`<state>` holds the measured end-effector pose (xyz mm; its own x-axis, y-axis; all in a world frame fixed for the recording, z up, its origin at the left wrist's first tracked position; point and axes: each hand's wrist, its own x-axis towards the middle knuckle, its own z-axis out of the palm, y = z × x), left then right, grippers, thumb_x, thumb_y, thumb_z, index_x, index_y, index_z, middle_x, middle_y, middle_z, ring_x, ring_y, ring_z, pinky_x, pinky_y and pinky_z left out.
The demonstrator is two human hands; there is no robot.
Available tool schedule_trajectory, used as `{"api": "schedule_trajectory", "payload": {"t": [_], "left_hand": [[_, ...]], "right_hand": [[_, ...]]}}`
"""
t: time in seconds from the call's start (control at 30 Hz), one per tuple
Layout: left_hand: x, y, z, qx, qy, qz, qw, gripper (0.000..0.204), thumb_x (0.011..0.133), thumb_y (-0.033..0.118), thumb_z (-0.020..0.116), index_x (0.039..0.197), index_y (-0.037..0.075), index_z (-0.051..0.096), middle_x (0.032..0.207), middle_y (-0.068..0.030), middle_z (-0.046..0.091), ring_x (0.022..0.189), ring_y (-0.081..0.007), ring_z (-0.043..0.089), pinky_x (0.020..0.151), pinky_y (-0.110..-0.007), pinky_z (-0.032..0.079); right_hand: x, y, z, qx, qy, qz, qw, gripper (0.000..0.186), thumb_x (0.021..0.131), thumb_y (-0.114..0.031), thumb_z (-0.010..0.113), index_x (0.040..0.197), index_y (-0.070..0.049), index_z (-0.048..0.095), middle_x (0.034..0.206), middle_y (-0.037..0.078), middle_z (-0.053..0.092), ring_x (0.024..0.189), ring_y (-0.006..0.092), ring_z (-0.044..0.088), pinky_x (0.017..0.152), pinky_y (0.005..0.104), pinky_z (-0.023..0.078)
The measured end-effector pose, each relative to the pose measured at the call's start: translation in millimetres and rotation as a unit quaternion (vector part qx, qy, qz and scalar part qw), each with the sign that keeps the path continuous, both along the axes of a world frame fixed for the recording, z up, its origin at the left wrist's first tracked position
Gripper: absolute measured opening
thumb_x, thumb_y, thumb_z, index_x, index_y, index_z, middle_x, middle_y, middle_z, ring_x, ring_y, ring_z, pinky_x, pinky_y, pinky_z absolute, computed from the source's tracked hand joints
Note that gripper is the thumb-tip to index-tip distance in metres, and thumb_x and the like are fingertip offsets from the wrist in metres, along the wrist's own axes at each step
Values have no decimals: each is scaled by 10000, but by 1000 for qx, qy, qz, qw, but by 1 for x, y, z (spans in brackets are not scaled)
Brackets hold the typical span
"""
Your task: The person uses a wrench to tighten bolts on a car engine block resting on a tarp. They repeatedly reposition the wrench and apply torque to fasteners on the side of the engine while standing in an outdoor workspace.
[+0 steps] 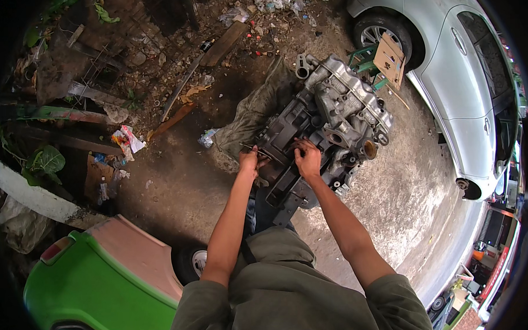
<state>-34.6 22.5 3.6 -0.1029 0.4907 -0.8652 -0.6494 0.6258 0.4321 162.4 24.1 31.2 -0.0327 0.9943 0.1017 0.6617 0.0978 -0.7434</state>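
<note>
A car engine [342, 83] lies on its side on the ground in front of me, its dark, open crankcase [297, 118] turned toward my hands. At the crankcase's left edge is my left hand [249, 161], its fingers closed. A thin, dark piece shows at their tips, too small to name. My right hand [308, 159] reaches over the middle of the crankcase with bent fingers pressed together. Whatever those fingertips grip or touch is hidden against the dark metal. A crumpled grey-brown cloth [248, 122] lies beside and partly under the engine.
A silver car [447, 83] stands at the right, and a green car [108, 287] at the lower left. Behind the engine is a green stand [362, 62] with a cardboard piece [389, 60]. Litter and a wooden board [224, 44] lie at the far side.
</note>
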Motion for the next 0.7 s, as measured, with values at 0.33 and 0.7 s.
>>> {"api": "schedule_trajectory", "payload": {"t": [0.33, 0.7], "left_hand": [[-2, -2, -20, -5, -122, 125, 985, 158, 1066, 76, 415, 1117, -48, 497, 1044, -155, 578, 905, -377, 670, 867, -641, 608], [6, -7, -6, 1, -87, 138, 987, 134, 1052, 38, 429, 1086, -41, 532, 1029, -123, 594, 943, -352, 669, 929, -644, 584]], "right_hand": [[2, -1, 1, -21, -5, 7, 1000, 137, 802, -6, 638, 894, -34, 735, 1114, 108, 732, 1186, 340, 625, 1061, 401, 479], [3, -1, -3, -37, -8, 0, 999, 142, 803, -18, 636, 901, -30, 738, 1135, 113, 728, 1224, 352, 604, 1067, 405, 471]]}}
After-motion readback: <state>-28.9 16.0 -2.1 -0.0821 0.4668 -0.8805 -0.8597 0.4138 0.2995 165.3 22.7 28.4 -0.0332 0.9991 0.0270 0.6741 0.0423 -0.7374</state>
